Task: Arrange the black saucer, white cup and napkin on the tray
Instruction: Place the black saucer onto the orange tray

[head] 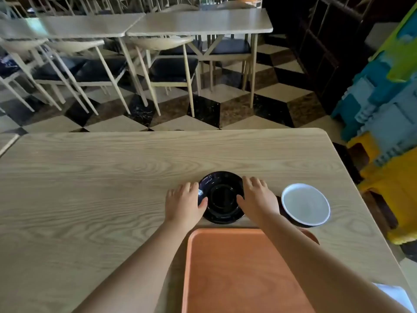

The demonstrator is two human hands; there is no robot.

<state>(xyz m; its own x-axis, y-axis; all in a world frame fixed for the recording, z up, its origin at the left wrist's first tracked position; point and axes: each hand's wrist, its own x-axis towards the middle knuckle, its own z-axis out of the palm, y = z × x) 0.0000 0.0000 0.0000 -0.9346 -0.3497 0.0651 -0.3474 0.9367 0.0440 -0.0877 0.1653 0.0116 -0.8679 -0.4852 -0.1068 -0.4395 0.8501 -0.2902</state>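
Observation:
A black saucer (222, 197) lies on the wooden table (90, 188), just beyond the far edge of an orange tray (239, 272). My left hand (184, 203) grips the saucer's left rim, thumb on top. My right hand (258, 198) grips its right rim the same way. The saucer still looks flat on the table. A white cup (305, 204) with a dark outside stands to the right of the saucer. A white napkin (393, 294) shows at the bottom right corner, partly hidden behind my right forearm.
The table's right edge runs close past the cup. Beyond the table's far edge are a chequered floor, pale tables (198, 23) and chairs (171, 68). Blue and yellow plastic crates (383, 132) are stacked at the right.

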